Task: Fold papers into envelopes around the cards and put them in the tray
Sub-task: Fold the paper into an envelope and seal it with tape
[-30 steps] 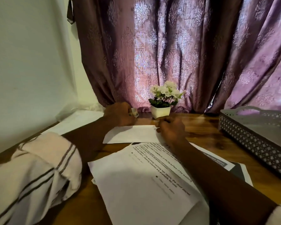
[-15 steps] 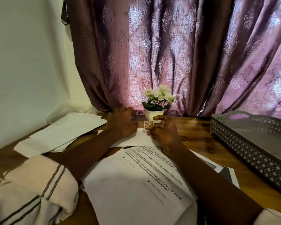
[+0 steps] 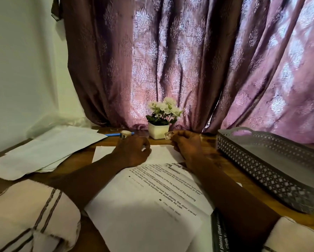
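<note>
The folded white paper (image 3: 163,154) lay flat under both hands. The left hand (image 3: 132,151) pressed it, fingers curled. The right hand (image 3: 186,145), at two o'clock, pinched a small patterned sticker (image 3: 168,134).

Tray (image 3: 261,160) right of paper (image 3: 163,153); pot (image 3: 158,130) behind.

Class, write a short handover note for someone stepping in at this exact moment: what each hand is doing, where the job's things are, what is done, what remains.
Right hand: pinching a small card in its fingers, lifted just above the sheet.
Left hand: loosely curled, resting on that blank sheet; whether it holds anything cannot be told.
Spare sheets lie at left; printed pages are nearest the person.
Tray at right: no envelope visible inside.
Done: card picked up, sheet laid out.
Left: set the card on the sheet, fold it into an envelope, put it in the tray.
</note>
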The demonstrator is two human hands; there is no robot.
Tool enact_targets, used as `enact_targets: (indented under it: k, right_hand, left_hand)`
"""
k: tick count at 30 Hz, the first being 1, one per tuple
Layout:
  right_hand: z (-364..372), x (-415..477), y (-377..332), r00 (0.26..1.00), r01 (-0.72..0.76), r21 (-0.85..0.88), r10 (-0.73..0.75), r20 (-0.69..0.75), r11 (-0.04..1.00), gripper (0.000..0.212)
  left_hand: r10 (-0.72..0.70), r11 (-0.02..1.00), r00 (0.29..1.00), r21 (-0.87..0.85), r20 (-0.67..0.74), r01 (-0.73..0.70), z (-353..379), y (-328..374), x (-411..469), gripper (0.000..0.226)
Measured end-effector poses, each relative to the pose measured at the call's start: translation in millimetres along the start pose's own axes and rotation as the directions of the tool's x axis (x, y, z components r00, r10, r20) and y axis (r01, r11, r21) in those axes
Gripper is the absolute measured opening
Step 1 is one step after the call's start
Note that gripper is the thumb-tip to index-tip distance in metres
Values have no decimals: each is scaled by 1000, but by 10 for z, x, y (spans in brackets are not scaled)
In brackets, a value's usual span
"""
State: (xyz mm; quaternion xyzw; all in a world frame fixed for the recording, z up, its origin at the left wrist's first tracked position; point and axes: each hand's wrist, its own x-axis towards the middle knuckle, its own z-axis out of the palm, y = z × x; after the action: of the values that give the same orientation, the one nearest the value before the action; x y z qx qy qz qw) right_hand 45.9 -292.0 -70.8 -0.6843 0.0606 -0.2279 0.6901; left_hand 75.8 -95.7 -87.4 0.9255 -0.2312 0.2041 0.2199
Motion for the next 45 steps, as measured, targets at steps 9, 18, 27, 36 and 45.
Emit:
enact_targets:
  k: [9,18,27,36,45]
  right_hand:
    - [-122,67,26,999,-7,-146,-1,-54,989,20]
    - [-101,170,121,997,5,-374,-35,-72,927,20]
    - [-126,281,128,1000,-9,-534,17,9,846,17]
    - [-47,238,93,999,-24,-622,0,-39,783,22]
    - [-80,319,167,998,-19,-629,-27,-63,777,18]
  left_hand:
    - [15,1000,1000,5,10,-15,13,3,0,15]
    - [38,997,999,69,-12,-37,-26,99,-36,31]
    - [44,994,999,101,16,-46,2,125,-31,47]
    - [58,993,998,105,16,-60,-4,111,-21,42]
    - [45,993,999,113,26,-47,-9,120,-22,43]
